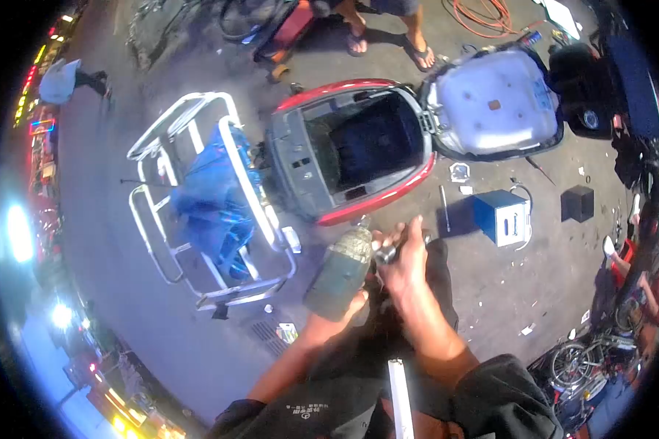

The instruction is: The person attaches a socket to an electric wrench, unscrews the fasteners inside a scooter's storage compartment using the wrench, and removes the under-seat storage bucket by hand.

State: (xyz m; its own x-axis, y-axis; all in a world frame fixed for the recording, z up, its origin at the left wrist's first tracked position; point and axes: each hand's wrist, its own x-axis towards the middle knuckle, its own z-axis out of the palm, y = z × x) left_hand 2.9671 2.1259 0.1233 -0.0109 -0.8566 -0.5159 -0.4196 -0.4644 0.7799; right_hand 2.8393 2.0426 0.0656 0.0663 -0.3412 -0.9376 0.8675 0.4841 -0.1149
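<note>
A large dark green cylindrical object (337,282) with a worn greyish top is tilted in front of my body. My left hand (357,304) is wrapped round its lower right side, partly hidden behind it. My right hand (403,256) is closed on a small metal cylindrical part beside the object's upper end. Just beyond my hands is a red-rimmed scooter body (377,208) with an open dark compartment. Its seat (490,102) is flipped up, pale underside showing.
On the left a white metal rack (245,175) holds a blue plastic sheet (216,194). A blue box (501,216) and a black cube (577,203) lie on the right. A person's sandalled feet (421,57) are beyond the scooter. An orange hose (483,18) is coiled at the top.
</note>
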